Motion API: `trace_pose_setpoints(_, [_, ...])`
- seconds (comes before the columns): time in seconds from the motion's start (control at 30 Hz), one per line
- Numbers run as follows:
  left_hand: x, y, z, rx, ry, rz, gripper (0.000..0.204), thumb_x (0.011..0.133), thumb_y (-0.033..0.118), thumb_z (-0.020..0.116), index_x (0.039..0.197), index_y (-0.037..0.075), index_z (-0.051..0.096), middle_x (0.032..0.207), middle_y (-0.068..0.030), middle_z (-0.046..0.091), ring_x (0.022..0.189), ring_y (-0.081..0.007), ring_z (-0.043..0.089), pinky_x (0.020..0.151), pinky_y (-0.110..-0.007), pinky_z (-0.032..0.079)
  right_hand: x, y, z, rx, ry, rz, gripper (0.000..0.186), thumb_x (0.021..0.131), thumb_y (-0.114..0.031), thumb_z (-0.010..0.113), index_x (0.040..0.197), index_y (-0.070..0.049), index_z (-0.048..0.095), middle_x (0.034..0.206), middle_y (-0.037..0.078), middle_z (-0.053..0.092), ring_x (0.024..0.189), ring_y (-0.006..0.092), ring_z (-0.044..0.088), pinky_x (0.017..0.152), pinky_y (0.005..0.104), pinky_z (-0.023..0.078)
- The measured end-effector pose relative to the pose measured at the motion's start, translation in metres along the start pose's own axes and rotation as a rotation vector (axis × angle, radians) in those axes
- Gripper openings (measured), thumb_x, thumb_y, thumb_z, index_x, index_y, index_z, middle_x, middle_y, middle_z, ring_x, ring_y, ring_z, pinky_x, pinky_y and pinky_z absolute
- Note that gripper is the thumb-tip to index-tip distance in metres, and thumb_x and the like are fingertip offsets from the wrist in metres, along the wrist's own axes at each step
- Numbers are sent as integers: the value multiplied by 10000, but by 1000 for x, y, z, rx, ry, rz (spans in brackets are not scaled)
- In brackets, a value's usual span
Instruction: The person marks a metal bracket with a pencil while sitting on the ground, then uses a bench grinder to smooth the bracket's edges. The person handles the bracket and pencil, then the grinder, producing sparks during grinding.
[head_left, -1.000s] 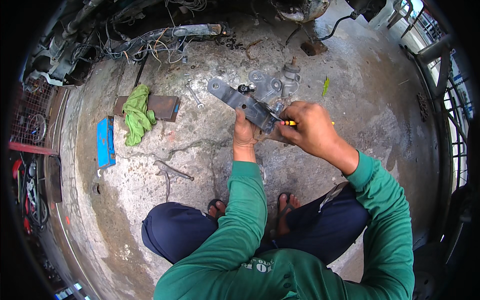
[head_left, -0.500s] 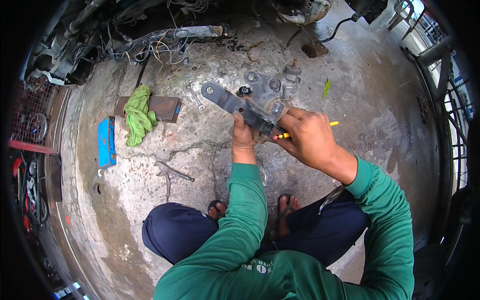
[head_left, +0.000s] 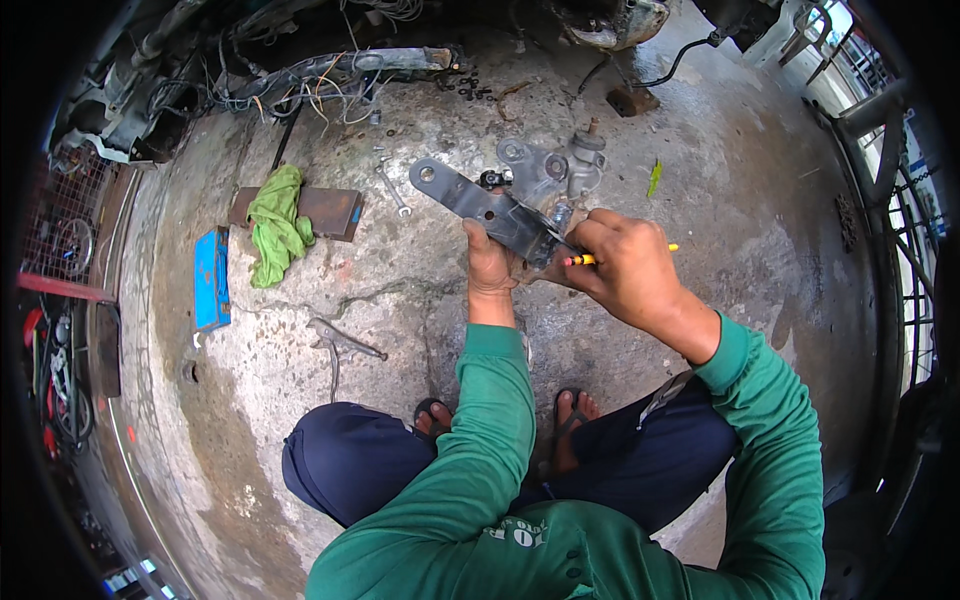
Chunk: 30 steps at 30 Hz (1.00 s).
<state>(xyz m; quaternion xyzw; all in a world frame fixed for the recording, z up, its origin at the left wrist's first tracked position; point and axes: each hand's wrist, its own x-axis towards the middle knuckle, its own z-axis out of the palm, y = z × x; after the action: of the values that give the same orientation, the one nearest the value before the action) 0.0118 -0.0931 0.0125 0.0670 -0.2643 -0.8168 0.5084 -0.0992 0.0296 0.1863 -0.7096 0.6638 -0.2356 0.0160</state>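
Observation:
My left hand point(head_left: 488, 260) grips a dark metal bracket point(head_left: 460, 194) from below, thumb along its near edge. The bracket has round holes and slants from upper left to lower right. My right hand point(head_left: 625, 268) is closed on a yellow pencil point(head_left: 583, 260), its pink eraser end toward the bracket's lower end; whether it touches the metal I cannot tell. Just behind lies a grey metal assembly point(head_left: 552, 165) with a bolted plate and a cylindrical fitting point(head_left: 586, 175), partly hidden by the bracket and my right hand.
An open-ended wrench point(head_left: 390, 185), green rag point(head_left: 280, 240) on a rusty plate point(head_left: 340, 210), blue case point(head_left: 210, 280) and locking pliers point(head_left: 337, 350) lie on concrete. Wired machine parts point(head_left: 300, 85) line the back, a leaf point(head_left: 655, 178) lies right, metal railings point(head_left: 880, 150) stand far right.
Both hands stay in place with small shifts. The bracket dipped slightly left, then moved back rightward. The pencil and my right hand have edged slightly right and down since one second ago.

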Motion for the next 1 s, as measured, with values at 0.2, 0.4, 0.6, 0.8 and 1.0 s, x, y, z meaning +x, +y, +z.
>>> trace_pose_setpoints(0.2, [-1, 4, 9, 11, -19, 14, 986, 787, 781, 679, 1408, 41, 477, 1344, -88, 577, 1225, -248, 578, 1058, -424, 471, 0, 4, 2, 13, 4, 7, 193, 736, -127, 793, 846, -43, 659, 800, 129, 619, 716, 369, 655, 627, 457, 518])
trace_pose_setpoints(0.4, [-1, 2, 7, 8, 7, 29, 971, 799, 771, 678, 1412, 47, 472, 1331, -86, 581, 1204, -243, 588, 1040, -423, 480, 0, 5, 2, 12, 9, 0, 230, 725, -165, 814, 845, -51, 655, 801, 118, 620, 715, 365, 660, 625, 464, 518])
trace_pose_setpoints(0.6, [0, 1, 4, 7, 2, 23, 962, 790, 768, 691, 1404, 58, 479, 1296, -72, 591, 1184, -235, 596, 1023, -416, 492, -1, 8, 5, 5, 17, -2, 310, 691, -255, 858, 822, -76, 642, 811, 93, 630, 721, 351, 676, 626, 477, 527])
trace_pose_setpoints(0.8, [-2, 1, 8, -59, -53, -28, 879, 783, 624, 794, 1389, 65, 489, 1254, -81, 610, 1134, -252, 630, 1006, -416, 518, 0, 7, 6, 1, 20, 5, 310, 686, -253, 856, 820, -74, 641, 804, 101, 630, 722, 354, 676, 629, 479, 527])
trace_pose_setpoints(1.0, [-4, 5, -4, 28, -65, -102, 650, 797, 233, 759, 1363, 30, 514, 1254, -129, 631, 1119, -268, 650, 1013, -406, 519, 2, 9, 10, 89, 46, 69, 248, 710, -217, 815, 798, -58, 646, 786, 131, 644, 722, 377, 666, 642, 486, 519])
